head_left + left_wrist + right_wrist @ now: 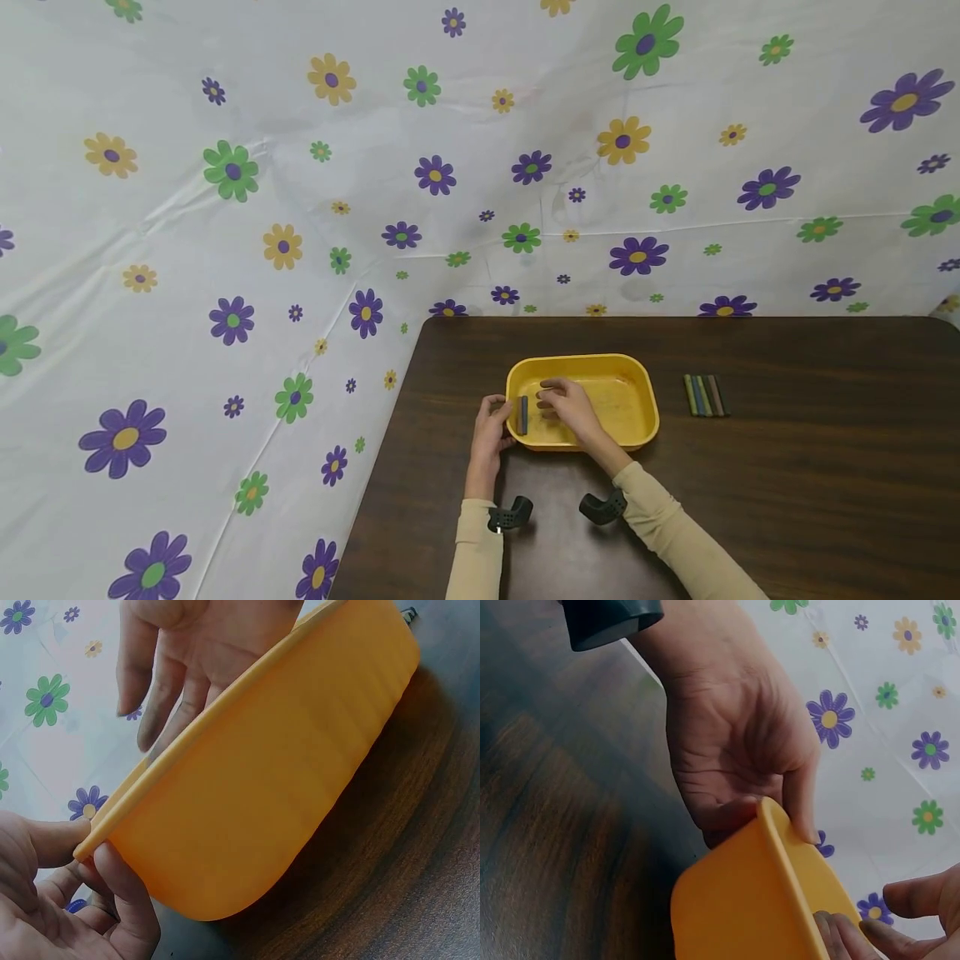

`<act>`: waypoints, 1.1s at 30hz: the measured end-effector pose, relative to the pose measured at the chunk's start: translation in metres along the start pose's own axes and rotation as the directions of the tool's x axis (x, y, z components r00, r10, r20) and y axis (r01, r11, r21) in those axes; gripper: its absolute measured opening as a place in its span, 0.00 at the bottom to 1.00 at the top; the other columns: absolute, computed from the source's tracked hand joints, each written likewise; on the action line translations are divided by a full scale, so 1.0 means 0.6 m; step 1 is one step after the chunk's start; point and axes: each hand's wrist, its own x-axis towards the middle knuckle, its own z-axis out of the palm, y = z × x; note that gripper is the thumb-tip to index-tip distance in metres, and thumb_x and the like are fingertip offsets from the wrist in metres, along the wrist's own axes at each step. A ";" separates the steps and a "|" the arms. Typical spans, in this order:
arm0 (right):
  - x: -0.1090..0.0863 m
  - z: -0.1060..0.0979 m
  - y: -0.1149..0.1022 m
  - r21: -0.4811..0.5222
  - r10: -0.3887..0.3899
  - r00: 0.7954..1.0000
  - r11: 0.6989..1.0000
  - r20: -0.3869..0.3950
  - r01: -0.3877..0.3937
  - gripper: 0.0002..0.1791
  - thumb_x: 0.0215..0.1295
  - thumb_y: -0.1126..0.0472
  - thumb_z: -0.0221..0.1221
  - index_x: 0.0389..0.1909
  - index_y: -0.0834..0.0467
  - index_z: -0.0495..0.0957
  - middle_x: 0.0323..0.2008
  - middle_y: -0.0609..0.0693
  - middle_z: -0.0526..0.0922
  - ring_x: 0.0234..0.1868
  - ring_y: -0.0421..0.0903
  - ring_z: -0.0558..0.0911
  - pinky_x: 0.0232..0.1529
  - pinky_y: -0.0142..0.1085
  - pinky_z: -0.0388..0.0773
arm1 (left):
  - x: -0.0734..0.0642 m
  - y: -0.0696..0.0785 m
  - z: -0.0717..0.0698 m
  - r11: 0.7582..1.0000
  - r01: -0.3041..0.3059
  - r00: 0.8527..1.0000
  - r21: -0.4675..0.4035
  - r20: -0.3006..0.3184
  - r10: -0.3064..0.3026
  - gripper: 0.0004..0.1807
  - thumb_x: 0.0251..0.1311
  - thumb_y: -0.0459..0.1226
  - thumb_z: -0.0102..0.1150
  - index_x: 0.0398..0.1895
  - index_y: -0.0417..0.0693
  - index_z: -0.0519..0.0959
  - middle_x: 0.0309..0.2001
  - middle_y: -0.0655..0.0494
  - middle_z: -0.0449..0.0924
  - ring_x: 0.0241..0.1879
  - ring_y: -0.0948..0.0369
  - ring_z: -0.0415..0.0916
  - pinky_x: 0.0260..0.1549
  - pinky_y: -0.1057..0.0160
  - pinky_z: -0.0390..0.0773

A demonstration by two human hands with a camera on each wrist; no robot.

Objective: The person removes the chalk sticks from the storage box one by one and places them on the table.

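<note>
A yellow plastic tub [615, 408] stands on the table. My left hand [489, 429] grips its left rim, with the thumb inside the rim and the fingers outside, as the left wrist view also shows. Against the left end inside lie dark crayon-like sticks [523, 415], seemingly two side by side. My right hand [572, 408] hovers over the tub's middle, just right of those sticks. Its fingers are loosely extended and apart in the left wrist view, with nothing seen between them. The right fingertips [870, 926] look smudged dark and are partly hidden by the tub wall.
Several coloured sticks [705, 395], greenish, blue, brown and dark, lie side by side on the table to the right of the tub. The dark wood table [825, 467] meets a white flower-patterned sheet [480, 167] at the back and left.
</note>
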 end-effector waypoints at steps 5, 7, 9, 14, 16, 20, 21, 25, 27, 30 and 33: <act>0.004 0.011 0.005 -0.011 0.013 1.000 1.000 0.015 -0.013 0.22 0.75 0.68 0.54 0.64 0.77 0.70 0.55 0.75 0.79 0.54 0.69 0.82 0.54 0.58 0.79 | 0.003 -0.001 0.000 1.000 0.005 1.000 -0.002 0.000 -0.005 0.15 0.77 0.44 0.56 0.57 0.45 0.73 0.43 0.49 0.78 0.31 0.59 0.74 0.26 0.64 0.74; 0.005 0.015 0.007 -0.015 0.027 0.999 1.000 0.022 -0.027 0.22 0.75 0.69 0.54 0.64 0.77 0.70 0.55 0.75 0.79 0.54 0.69 0.82 0.54 0.58 0.79 | 0.003 -0.001 0.000 1.000 0.004 1.000 -0.002 0.000 -0.004 0.15 0.77 0.44 0.56 0.57 0.45 0.74 0.43 0.48 0.78 0.31 0.58 0.74 0.27 0.64 0.74; 0.006 0.018 0.008 -0.024 0.042 0.999 0.999 0.025 -0.042 0.22 0.76 0.68 0.54 0.64 0.77 0.69 0.55 0.75 0.79 0.54 0.69 0.82 0.54 0.58 0.79 | 0.003 -0.002 -0.001 1.000 0.001 1.000 0.002 0.003 -0.001 0.15 0.77 0.44 0.56 0.57 0.45 0.73 0.44 0.47 0.79 0.31 0.58 0.75 0.27 0.64 0.74; 0.010 0.027 0.011 -0.051 0.054 0.998 0.997 0.028 -0.052 0.22 0.75 0.67 0.55 0.64 0.76 0.70 0.55 0.72 0.80 0.55 0.67 0.81 0.53 0.55 0.81 | 0.002 -0.001 -0.002 1.000 -0.002 1.000 0.005 0.008 0.002 0.14 0.78 0.44 0.55 0.57 0.45 0.73 0.45 0.45 0.79 0.33 0.58 0.75 0.28 0.63 0.74; 0.012 0.030 0.012 -0.059 0.050 0.998 0.997 0.030 -0.048 0.22 0.75 0.67 0.56 0.64 0.75 0.70 0.54 0.71 0.80 0.55 0.67 0.81 0.52 0.54 0.81 | 0.001 0.000 -0.002 1.000 -0.008 1.000 0.006 0.010 0.008 0.14 0.78 0.44 0.55 0.57 0.44 0.73 0.45 0.45 0.79 0.33 0.57 0.75 0.28 0.63 0.75; 0.016 0.035 0.015 -0.077 0.053 0.998 0.996 0.036 -0.050 0.22 0.75 0.67 0.56 0.64 0.75 0.70 0.54 0.71 0.80 0.55 0.66 0.81 0.51 0.54 0.81 | 0.001 -0.001 -0.002 1.000 -0.010 1.000 0.007 0.013 0.010 0.15 0.78 0.44 0.55 0.57 0.44 0.73 0.45 0.45 0.78 0.32 0.58 0.75 0.28 0.64 0.74; 0.016 0.036 0.016 -0.082 0.053 0.998 0.995 0.042 -0.049 0.23 0.75 0.66 0.56 0.64 0.75 0.70 0.54 0.71 0.80 0.55 0.66 0.82 0.51 0.54 0.81 | 0.001 -0.001 -0.002 1.000 -0.012 1.000 0.009 0.014 0.011 0.15 0.78 0.44 0.55 0.57 0.44 0.73 0.45 0.45 0.78 0.32 0.58 0.75 0.27 0.64 0.74; 0.019 0.040 0.016 -0.112 0.057 0.997 0.992 0.057 -0.050 0.24 0.75 0.65 0.57 0.65 0.75 0.69 0.54 0.70 0.80 0.53 0.65 0.82 0.50 0.53 0.82 | 0.001 -0.002 -0.003 1.000 -0.013 1.000 0.011 0.016 0.013 0.16 0.77 0.44 0.55 0.58 0.44 0.72 0.46 0.45 0.78 0.33 0.58 0.75 0.28 0.63 0.75; 0.020 0.042 0.016 -0.123 0.056 0.996 0.991 0.068 -0.047 0.25 0.75 0.65 0.57 0.66 0.75 0.68 0.55 0.71 0.79 0.54 0.65 0.82 0.51 0.54 0.81 | 0.001 -0.002 -0.003 1.000 -0.014 1.000 0.007 0.017 0.013 0.16 0.77 0.44 0.55 0.58 0.44 0.72 0.46 0.46 0.78 0.33 0.58 0.75 0.28 0.63 0.74; 0.021 0.045 0.017 -0.139 0.064 0.995 0.989 0.082 -0.052 0.26 0.76 0.65 0.56 0.67 0.76 0.67 0.57 0.71 0.79 0.55 0.66 0.82 0.54 0.55 0.80 | 0.002 -0.002 -0.004 1.000 -0.018 1.000 0.005 0.020 0.017 0.17 0.77 0.45 0.56 0.58 0.43 0.72 0.46 0.46 0.78 0.33 0.58 0.76 0.28 0.64 0.74; 0.021 0.046 0.018 -0.144 0.067 0.994 0.988 0.091 -0.053 0.26 0.76 0.65 0.55 0.68 0.76 0.66 0.58 0.72 0.78 0.56 0.67 0.81 0.55 0.55 0.79 | 0.004 -0.002 -0.003 1.000 -0.014 1.000 0.002 0.021 0.014 0.17 0.77 0.45 0.56 0.58 0.43 0.72 0.46 0.47 0.78 0.33 0.59 0.75 0.27 0.64 0.74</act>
